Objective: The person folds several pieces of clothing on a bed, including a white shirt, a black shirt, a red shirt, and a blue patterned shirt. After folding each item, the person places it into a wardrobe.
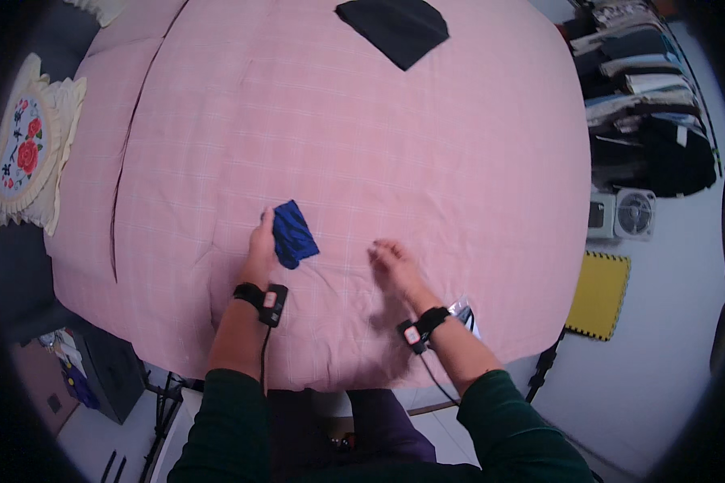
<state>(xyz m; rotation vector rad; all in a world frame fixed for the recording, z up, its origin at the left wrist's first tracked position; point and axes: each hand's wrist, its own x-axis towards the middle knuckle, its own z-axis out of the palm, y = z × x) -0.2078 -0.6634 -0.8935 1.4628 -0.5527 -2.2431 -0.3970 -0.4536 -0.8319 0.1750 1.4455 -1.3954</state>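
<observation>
On the pink checked bedspread (pixel 350 151) lies or rests a small blue cloth with dark stripes (pixel 294 234), folded into a rough rectangle. My left hand (pixel 263 244) is at its left edge, thumb towards the top; whether the fingers grip it or only touch it is hidden. My right hand (pixel 396 265) is some way right of the cloth, over the bedspread, slightly blurred, its fingers bent and loosely together, with no object visible in them. Both wrists wear black straps with small cabled devices.
A folded black cloth (pixel 399 30) lies at the bed's far side. A clear plastic packet (pixel 461 307) is partly under my right forearm. Frilled embroidered cushions (pixel 27 148) stand at left. Right of the bed are hanging clothes (pixel 646 108), a box fan (pixel 634 213) and a yellow foam mat (pixel 598 296).
</observation>
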